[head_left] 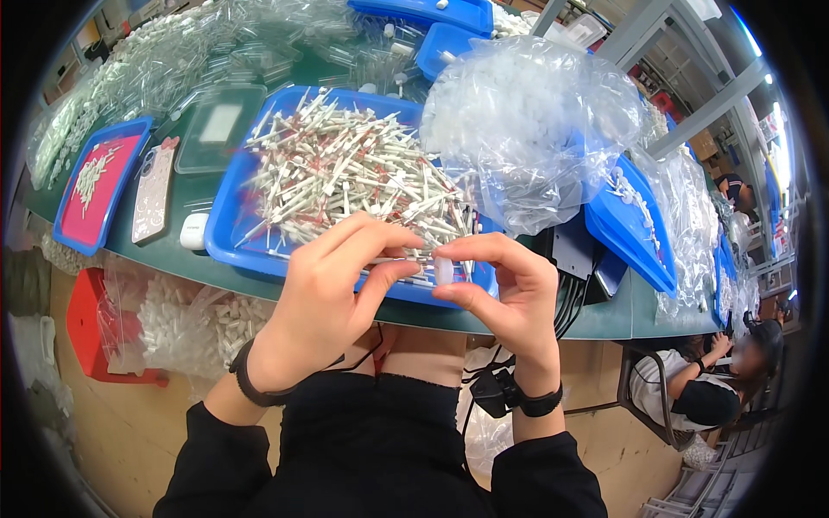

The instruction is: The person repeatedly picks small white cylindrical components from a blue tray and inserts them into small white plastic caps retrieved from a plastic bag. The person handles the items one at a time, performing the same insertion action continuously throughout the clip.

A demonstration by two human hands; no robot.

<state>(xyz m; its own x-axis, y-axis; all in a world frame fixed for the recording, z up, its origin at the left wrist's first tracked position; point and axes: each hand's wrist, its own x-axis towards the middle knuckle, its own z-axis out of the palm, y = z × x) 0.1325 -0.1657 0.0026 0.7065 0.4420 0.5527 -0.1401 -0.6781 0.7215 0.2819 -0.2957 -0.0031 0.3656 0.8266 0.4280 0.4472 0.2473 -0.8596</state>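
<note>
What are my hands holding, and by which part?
Your right hand pinches a small whitish piece at opposite ends; whether your left hand holds anything can't be told.

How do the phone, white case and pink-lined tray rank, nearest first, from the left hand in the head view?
1. White case, left of the left hand.
2. Phone, left of the case.
3. Pink-lined tray, far left.

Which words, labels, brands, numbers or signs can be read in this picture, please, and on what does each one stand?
None can be read reliably.
White case: a small dark marking, too tiny to make out.
Pale rectangle by the clear container: no legible text.
Small translucent piece in the right hand: no lettering visible.
</note>
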